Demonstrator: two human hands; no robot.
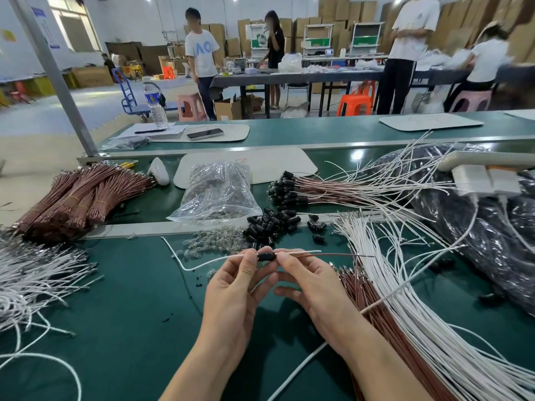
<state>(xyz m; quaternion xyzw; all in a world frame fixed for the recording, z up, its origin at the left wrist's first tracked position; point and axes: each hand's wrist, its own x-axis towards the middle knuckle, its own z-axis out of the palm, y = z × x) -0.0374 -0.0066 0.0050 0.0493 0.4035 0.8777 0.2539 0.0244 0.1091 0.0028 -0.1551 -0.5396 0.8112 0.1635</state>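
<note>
A small black socket (pixel 266 257) is held between my two hands above the green table (pixel 130 314). My left hand (pixel 237 287) pinches its left end, where a white wire (pixel 202 263) trails off to the left. My right hand (pixel 309 285) pinches the right end, from which a white wire (pixel 304 252) and a thin brown wire (pixel 341 255) stick out to the right. Just behind lie a pile of loose black sockets (pixel 272 224) and a scatter of small clear bulbs (pixel 214 244).
White wires (pixel 405 308) and brown wires (pixel 373 308) fan out at the right. Bundled brown wires (pixel 75 198) and loose white wires (pixel 34 279) lie at the left. A clear bag (pixel 217 189), finished socket leads (pixel 289 189) and black bags (pixel 477 235) sit behind. People stand at far tables.
</note>
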